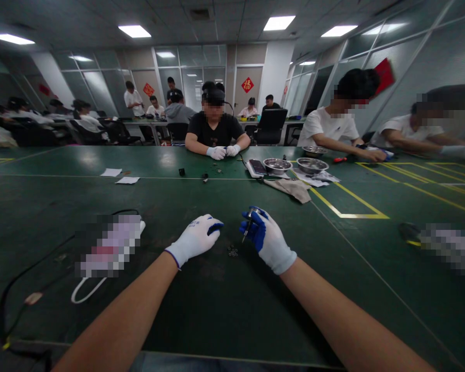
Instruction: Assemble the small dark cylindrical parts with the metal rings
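Observation:
My right hand [269, 240], in a white glove with blue-coated fingers, is closed around a thin metal tool with a round silver top [253, 211]. Its narrow tip points down toward the table; the exact kind is too small to make out. A little pile of small metal rings or nuts [232, 251] lies on the green tabletop between my hands. My left hand [197, 237], gloved the same way, rests to the left of the pile. Its fingers reach forward, slightly bent and apart, with nothing visible in them.
A pixelated pale object with a white loop [114, 245] and a black cable lie at left. Across the table sit a gloved person [216, 124], metal bowls [278, 165], a phone [258, 166] and a beige cloth [290, 189]. Yellow tape [362, 216] marks the right side.

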Available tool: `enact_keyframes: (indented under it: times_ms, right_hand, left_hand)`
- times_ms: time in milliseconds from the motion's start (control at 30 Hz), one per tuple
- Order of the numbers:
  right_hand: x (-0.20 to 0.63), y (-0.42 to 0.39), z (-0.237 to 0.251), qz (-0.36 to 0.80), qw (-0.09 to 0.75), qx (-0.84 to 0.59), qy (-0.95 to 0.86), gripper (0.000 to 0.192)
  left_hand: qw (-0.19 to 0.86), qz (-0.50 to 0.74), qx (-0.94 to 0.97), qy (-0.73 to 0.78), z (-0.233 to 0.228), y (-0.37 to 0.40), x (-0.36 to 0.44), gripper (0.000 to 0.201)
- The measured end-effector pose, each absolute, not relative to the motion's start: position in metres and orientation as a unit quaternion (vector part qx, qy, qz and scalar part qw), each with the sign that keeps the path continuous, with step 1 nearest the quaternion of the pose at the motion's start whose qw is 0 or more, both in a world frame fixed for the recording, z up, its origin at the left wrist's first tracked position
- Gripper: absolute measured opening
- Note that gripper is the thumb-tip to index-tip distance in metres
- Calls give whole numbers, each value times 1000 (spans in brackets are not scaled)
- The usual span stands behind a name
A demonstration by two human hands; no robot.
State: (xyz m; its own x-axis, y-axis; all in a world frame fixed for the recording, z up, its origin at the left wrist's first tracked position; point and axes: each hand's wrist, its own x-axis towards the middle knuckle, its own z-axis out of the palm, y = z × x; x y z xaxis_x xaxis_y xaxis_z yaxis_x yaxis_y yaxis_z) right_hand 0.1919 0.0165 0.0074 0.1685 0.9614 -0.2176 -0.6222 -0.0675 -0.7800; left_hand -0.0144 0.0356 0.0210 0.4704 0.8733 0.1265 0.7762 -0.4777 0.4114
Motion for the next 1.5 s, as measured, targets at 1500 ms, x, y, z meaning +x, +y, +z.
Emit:
enact_keyframes:
  times_ms: [1500]
  right_hand:
    - [179,4,7,561,577,-439,-399,45]
  left_hand:
    - [190,72,867,456,31,12,-1,26]
